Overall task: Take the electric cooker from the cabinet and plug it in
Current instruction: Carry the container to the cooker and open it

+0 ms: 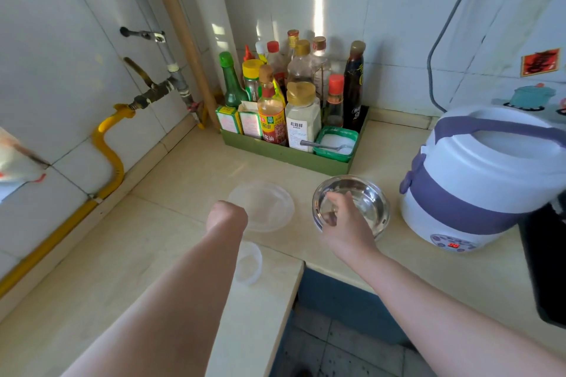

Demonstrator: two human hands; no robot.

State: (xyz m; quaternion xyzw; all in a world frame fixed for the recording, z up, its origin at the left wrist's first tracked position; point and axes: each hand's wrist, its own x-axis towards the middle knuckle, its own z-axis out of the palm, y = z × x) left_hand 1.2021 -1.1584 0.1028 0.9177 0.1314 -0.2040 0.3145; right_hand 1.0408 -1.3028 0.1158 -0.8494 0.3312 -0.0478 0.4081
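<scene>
The white and purple electric cooker [484, 180] stands on the beige counter [128, 254] at the right, lid closed, handle folded over the top. A red readout glows on its front panel. A grey cable [444, 40] runs down the tiled wall behind it; no plug or socket shows. My right hand [346, 223] pinches the near-left rim of a steel bowl [367, 202] just left of the cooker. My left hand [226, 216] is bent down at the wrist by the left edge of a clear plastic lid [266, 205], its fingers hidden.
A green tray [284, 156] of sauce bottles and a salt tub sits against the back wall. A small clear cup [249, 263] lies near the counter's front edge. Gas pipes and a yellow hose [110, 144] run along the left wall. A black appliance [545, 269] is at the far right.
</scene>
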